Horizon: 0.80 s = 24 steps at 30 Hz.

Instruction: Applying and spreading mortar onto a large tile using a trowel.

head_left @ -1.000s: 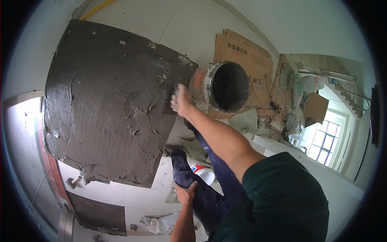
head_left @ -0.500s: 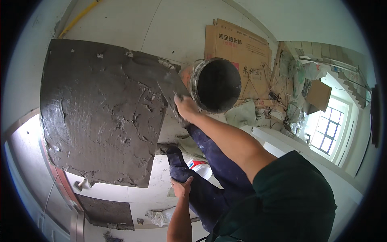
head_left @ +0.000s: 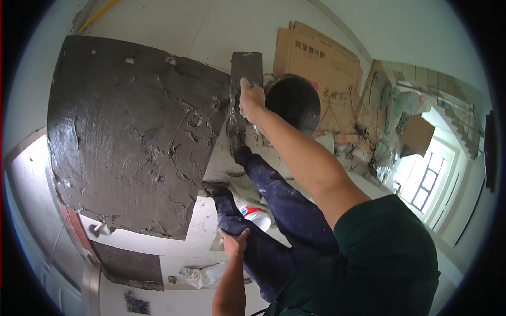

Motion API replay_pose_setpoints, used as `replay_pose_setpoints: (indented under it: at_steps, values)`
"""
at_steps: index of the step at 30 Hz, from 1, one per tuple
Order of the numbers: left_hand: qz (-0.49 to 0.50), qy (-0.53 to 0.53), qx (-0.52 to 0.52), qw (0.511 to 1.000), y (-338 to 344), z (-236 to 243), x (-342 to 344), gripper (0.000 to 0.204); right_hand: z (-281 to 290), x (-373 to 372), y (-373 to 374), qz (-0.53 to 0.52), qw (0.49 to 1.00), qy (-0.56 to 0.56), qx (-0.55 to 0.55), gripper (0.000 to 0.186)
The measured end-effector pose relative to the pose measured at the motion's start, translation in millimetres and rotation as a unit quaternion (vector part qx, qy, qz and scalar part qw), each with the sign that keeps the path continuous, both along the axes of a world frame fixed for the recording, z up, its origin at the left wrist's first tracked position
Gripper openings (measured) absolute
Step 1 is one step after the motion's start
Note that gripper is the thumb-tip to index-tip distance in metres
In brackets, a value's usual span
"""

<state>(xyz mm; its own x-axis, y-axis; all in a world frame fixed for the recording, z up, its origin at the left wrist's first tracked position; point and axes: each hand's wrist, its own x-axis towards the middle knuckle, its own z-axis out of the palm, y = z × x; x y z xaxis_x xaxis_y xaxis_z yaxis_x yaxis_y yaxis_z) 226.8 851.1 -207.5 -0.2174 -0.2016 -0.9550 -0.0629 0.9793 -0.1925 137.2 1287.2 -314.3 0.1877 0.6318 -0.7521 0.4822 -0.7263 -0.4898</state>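
My right hand (head_left: 253, 101) is closed round the grip of a rectangular plastering trowel (head_left: 247, 67), held between the mortar-covered surface and the bucket. The trowel's dark grey flat side shows; its other side is hidden. To its left lies a large rectangle of wet grey mortar (head_left: 137, 137), ridged, with smooth shiny streaks at its left. Just right of the trowel stands a mortar-smeared bucket (head_left: 293, 105) with a dark inside, partly behind my hand and wrist. My left hand (head_left: 234, 242) rests on my left knee, thumb spread from the fingers, holding nothing.
A flattened brown cardboard box (head_left: 321, 68) lies beyond the bucket, with plastic bags and rubble to its right. A white and red tub (head_left: 256, 216) stands between my legs. A second dark mortar patch (head_left: 129, 266) and crumpled white plastic (head_left: 203, 275) lie lower left. A yellow hose (head_left: 100, 15) runs far left.
My right hand has moved the trowel from the mortar's far right corner rightward to beside the bucket, turning it upright in the picture. My left hand stays on the knee. The view has shifted slightly.
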Motion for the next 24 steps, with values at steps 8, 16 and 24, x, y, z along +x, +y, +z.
replay_pose_setpoints:
  at_steps: [8,16,24]
  values:
    - [0.010,-0.015,-0.018,1.000,7.1,5.6,3.5,0.126,-5.7,-112.0,-15.8,0.216,0.952,0.207,-0.070,0.040]
    - [0.045,-0.008,-0.006,0.999,4.9,2.4,13.9,0.126,-37.1,-94.6,67.4,0.072,0.994,0.078,-0.001,0.053]
    - [0.071,-0.005,0.014,0.997,-10.5,7.4,11.5,0.127,5.9,-100.0,-22.0,0.393,0.912,0.111,-0.032,0.039]
